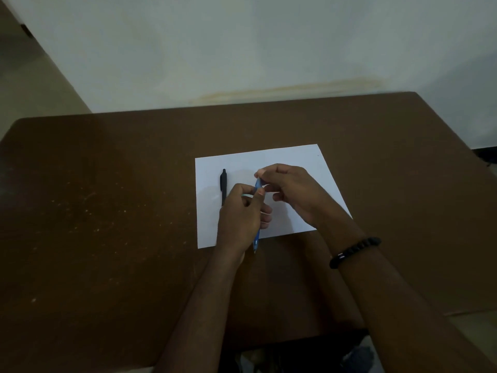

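A white sheet of paper (282, 160) lies on the brown table (107, 211). A black pen (223, 185) rests on the sheet's left part, pointing away from me. Both hands hold a blue pen (256, 238) above the sheet, its tip toward me. My left hand (240, 219) grips the pen's barrel with curled fingers. My right hand (293, 189) pinches the pen's far end between thumb and fingertips. The pen's middle is hidden by my left hand.
The table's far edge meets a pale wall (269, 49). A black beaded bracelet (355, 251) sits on my right wrist. Bare brown tabletop spreads to the left and right of the sheet.
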